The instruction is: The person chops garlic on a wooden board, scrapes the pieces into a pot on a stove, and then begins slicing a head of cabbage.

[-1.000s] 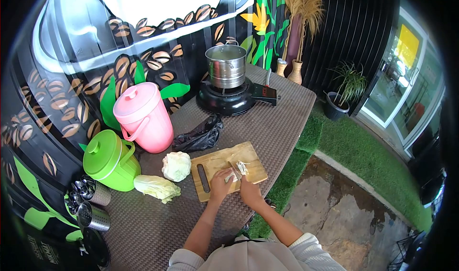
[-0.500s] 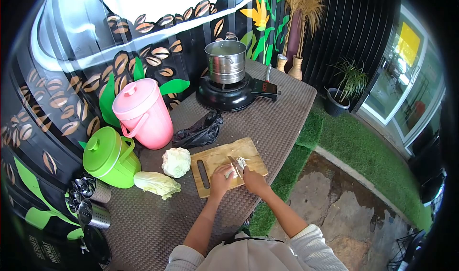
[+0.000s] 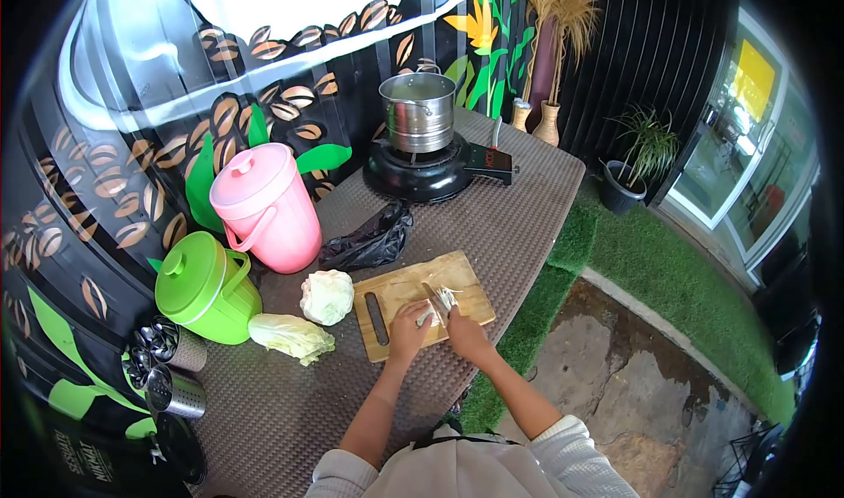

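Observation:
A wooden cutting board [image 3: 400, 283] with a slot handle lies on the woven-textured table. On it, my left hand [image 3: 408, 334] presses a pale vegetable piece [image 3: 424, 319], its fingers curled over it; the exact kind is hard to make out. My right hand [image 3: 469, 337] grips a knife [image 3: 433, 297], whose blade stands right beside that piece; the handle is mostly hidden in my fingers. Thin whitish shreds [image 3: 448, 298] lie to the right of the blade. Left of the board sit a round cabbage [image 3: 327, 297] and a longer napa cabbage [image 3: 293, 337].
Behind the board lies a black plastic bag [image 3: 374, 239]. A metal pot [image 3: 417, 116] stands on a black portable stove [image 3: 418, 174] farther back. Pink [image 3: 281, 221] and green [image 3: 211, 291] lidded buckets and metal utensil holders [image 3: 176, 392] line the wall side.
The whole view has shifted a few pixels. The knife stays close by my left fingers, with only a slight movement of the blade; both hands keep their grips.

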The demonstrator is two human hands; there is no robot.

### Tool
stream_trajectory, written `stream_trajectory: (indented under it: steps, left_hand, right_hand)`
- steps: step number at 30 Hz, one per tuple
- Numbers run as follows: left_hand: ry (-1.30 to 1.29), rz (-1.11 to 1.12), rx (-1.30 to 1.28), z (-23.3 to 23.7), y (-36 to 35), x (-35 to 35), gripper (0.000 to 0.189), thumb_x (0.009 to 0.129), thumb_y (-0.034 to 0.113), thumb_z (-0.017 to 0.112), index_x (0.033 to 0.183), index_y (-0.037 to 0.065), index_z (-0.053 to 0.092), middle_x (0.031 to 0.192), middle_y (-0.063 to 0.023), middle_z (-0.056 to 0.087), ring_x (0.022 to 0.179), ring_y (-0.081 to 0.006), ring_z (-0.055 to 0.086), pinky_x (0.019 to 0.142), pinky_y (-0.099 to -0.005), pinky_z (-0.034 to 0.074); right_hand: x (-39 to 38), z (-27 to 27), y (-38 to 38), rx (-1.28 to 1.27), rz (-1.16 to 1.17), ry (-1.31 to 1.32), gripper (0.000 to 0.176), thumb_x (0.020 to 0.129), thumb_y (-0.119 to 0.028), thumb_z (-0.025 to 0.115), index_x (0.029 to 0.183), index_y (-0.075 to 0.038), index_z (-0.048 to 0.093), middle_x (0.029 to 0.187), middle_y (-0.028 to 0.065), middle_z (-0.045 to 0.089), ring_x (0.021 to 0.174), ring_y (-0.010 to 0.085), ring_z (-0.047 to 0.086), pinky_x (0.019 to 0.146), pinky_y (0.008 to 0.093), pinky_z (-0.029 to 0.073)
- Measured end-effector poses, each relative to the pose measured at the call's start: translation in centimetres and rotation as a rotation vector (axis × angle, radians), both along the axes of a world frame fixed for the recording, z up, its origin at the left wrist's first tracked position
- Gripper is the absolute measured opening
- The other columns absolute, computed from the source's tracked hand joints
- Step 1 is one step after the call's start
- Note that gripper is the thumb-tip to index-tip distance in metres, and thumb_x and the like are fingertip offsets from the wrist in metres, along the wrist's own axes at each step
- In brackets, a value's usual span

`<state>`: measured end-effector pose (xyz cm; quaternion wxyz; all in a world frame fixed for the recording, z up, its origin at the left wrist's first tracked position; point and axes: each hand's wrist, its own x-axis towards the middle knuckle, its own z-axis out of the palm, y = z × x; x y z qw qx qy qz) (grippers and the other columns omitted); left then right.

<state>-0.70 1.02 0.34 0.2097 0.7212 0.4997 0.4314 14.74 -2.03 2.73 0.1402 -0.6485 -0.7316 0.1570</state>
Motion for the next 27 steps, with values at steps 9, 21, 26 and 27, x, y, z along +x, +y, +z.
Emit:
stream_trajectory:
  steps: [9, 21, 26, 27]
  left_hand:
    - [0.027, 0.001, 0.007, 0.1, 0.0, 0.0, 0.026, 0.081, 0.015, 0.067, 0.102, 0.000, 0.069, 0.108, -0.0130, 0.067, 0.106, -0.0284, 0.059, 0.093, -0.0367, 0.046]
    - [0.002, -0.009, 0.024, -0.2, 0.2, 0.0, 0.025, 0.082, 0.015, 0.068, 0.102, 0.000, 0.069, 0.108, -0.0135, 0.067, 0.106, -0.0288, 0.059, 0.092, -0.0367, 0.046]
    - [0.016, -0.001, 0.016, -0.2, 0.0, 0.1, 0.025, 0.082, 0.014, 0.067, 0.102, 0.000, 0.069, 0.109, -0.0133, 0.066, 0.106, -0.0282, 0.059, 0.093, -0.0361, 0.046]
    - [0.019, -0.004, 0.022, -0.1, 0.1, 0.1, 0.025, 0.082, 0.014, 0.067, 0.102, 0.000, 0.069, 0.109, -0.0133, 0.066, 0.106, -0.0282, 0.059, 0.093, -0.0361, 0.046]
  right_hand:
    - [-2.7, -0.9, -3.4, -0.058, -0.188, 0.040, 0.023, 0.088, -0.007, 0.047, 0.108, 0.002, 0.040, 0.078, 0.0248, 0.065, 0.071, 0.0398, 0.067, 0.059, 0.0470, 0.055]
    - [-3.1, -1.5, -4.5, -0.098, -0.233, -0.065, 0.024, 0.088, -0.010, 0.048, 0.109, 0.000, 0.043, 0.075, 0.0226, 0.066, 0.074, 0.0359, 0.069, 0.063, 0.0434, 0.056]
    - [-2.3, -0.9, -1.0, -0.099, -0.156, 0.098, 0.021, 0.089, -0.009, 0.047, 0.105, 0.001, 0.040, 0.078, 0.0273, 0.064, 0.075, 0.0426, 0.065, 0.061, 0.0503, 0.053]
    - [-2.0, -0.1, -0.5, -0.093, -0.159, 0.101, 0.021, 0.089, -0.009, 0.047, 0.105, 0.001, 0.040, 0.078, 0.0273, 0.064, 0.075, 0.0426, 0.065, 0.061, 0.0503, 0.053]
